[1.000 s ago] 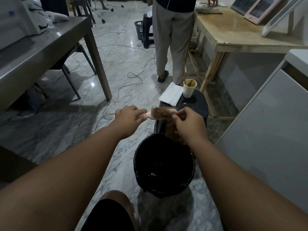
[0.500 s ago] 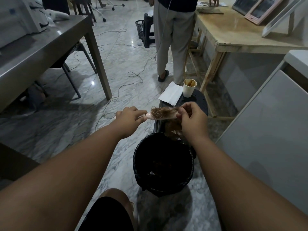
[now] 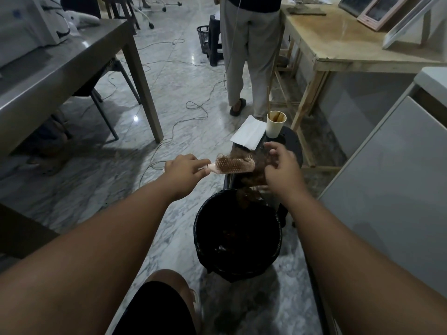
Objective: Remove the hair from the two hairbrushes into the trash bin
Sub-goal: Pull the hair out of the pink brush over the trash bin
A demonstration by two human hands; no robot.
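A left hand [image 3: 186, 169] grips the pink plastic handle of a brush [image 3: 234, 165], its bristled oval head toward the right hand [image 3: 281, 170]. A fuzzy brown wad of hair [image 3: 256, 176] hangs beside those loosely curled fingers, above the round black bin [image 3: 197, 238]; whether they pinch it cannot be told.

One hairbrush [image 3: 233, 165] is in sight, and one clump of hair [image 3: 252, 176]. There are two hands: a left hand [image 3: 185, 169] and a right hand [image 3: 283, 168]. There is one trash bin [image 3: 199, 240], one stool [image 3: 294, 153], one paper cup [image 3: 275, 126] and one sheet of paper [image 3: 246, 135]. There are two counters, a grey counter [image 3: 60, 66] and a wooden counter [image 3: 338, 42], plus three frames [image 3: 377, 10], one small basket [image 3: 203, 37] and one other person [image 3: 251, 56].
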